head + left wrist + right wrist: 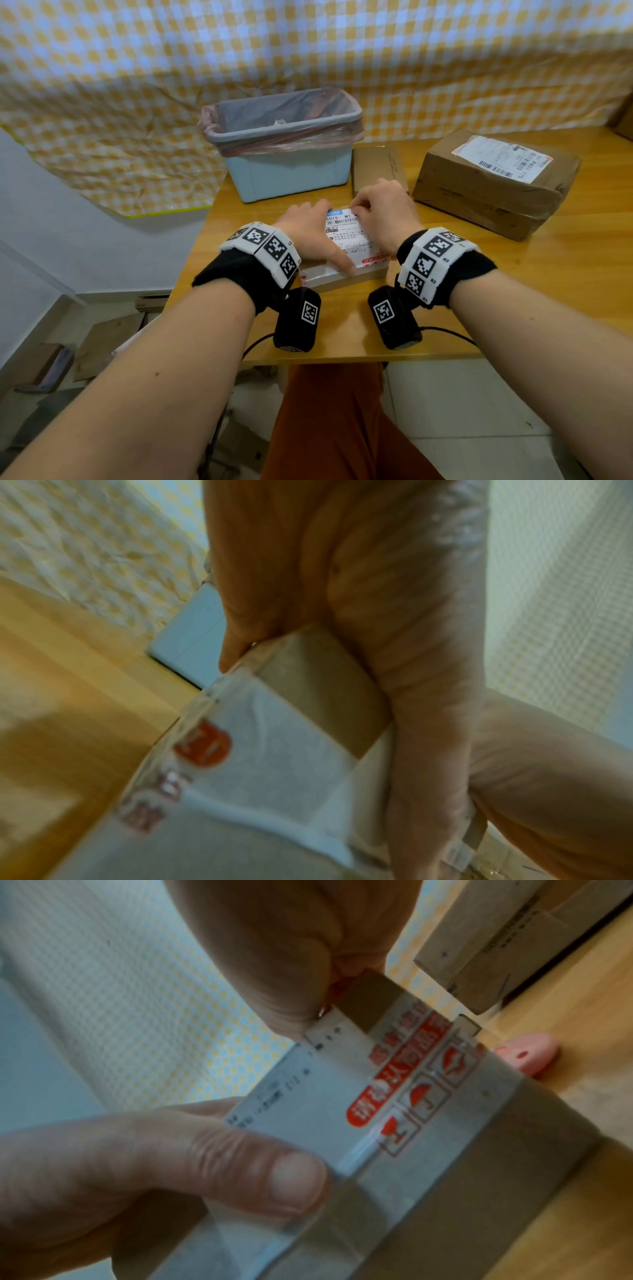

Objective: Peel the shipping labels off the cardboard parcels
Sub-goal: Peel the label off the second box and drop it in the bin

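A small cardboard parcel (342, 279) lies at the middle of the table, its top covered by a white shipping label (349, 240) with a barcode. My left hand (313, 233) grips the parcel from the left, fingers curled over its far edge (325, 691), thumb (274, 1177) pressing on the label's near part. My right hand (363, 210) has its fingers curled at the label's far right corner (322, 1026) and pinches it there. A larger parcel (493, 185) with its own label (503, 156) stands at the right.
A light blue bin (284, 168) lined with a pink bag stands behind the small parcel. A flat cardboard piece (378, 168) lies between bin and large parcel. A pink object (527, 1053) lies on the wooden table (513, 291) beside the small parcel.
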